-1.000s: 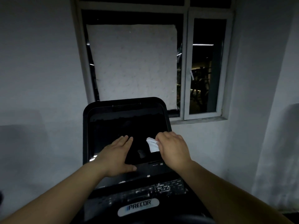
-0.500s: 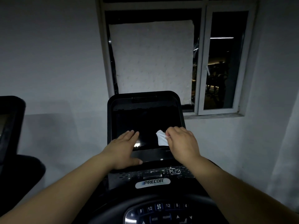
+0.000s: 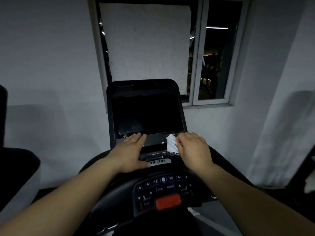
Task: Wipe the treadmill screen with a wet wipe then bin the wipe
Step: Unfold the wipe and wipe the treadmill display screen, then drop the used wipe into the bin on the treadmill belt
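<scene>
The treadmill screen [image 3: 146, 114] is a dark, upright panel in the middle of the view, under a window. A small white wet wipe [image 3: 171, 143] is pinched in my right hand [image 3: 192, 149], just below the screen's lower right corner. My left hand [image 3: 131, 152] lies flat, fingers together, on the ledge under the screen's lower left part. Both hands are below the glass itself. No bin is in view.
A control console [image 3: 163, 189] with buttons and a red stop button [image 3: 167, 201] sits close below my hands. A window [image 3: 216, 53] and grey wall stand behind the screen. Another dark machine [image 3: 15, 160] is at the left edge.
Both hands, and the wipe with the right one, have slid down from the screen's lower part to the ledge beneath it. The view has tilted down, showing the button console.
</scene>
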Demonstrator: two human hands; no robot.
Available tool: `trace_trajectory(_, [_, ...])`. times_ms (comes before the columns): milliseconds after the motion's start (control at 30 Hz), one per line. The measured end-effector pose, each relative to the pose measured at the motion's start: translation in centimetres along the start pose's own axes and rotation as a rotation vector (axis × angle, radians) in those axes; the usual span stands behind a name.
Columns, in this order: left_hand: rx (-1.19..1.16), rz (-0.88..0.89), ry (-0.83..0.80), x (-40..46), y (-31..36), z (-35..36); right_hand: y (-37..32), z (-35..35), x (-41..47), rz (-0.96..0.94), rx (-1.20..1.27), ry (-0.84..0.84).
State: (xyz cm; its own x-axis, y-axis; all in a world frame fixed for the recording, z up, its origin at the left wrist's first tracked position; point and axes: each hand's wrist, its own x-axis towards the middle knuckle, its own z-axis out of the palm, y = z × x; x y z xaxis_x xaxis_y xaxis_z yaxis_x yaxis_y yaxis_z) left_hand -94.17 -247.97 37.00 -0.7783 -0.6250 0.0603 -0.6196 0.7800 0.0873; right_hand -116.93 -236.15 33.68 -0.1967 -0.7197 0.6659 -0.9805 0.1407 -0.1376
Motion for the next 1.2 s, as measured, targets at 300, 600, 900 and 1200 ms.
trace_trajectory(300, [-0.050, 0.088, -0.056, -2.8, 5.3, 3.0, 1.3, -3.4, -6.3, 0.063, -0.059, -0.041])
trace_trajectory(600, [-0.084, 0.163, -0.100, -3.7, 13.8, 5.9, 6.0, -7.8, -13.9, 0.158, -0.097, -0.040])
trace_trajectory(900, [-0.118, 0.174, -0.178, -8.9, 24.6, 11.9, 10.7, -11.6, -26.9, 0.136, -0.107, -0.067])
trace_trajectory(1200, [-0.088, 0.168, -0.278, -16.1, 32.7, 18.5, 11.5, -13.0, -39.7, 0.073, -0.104, -0.124])
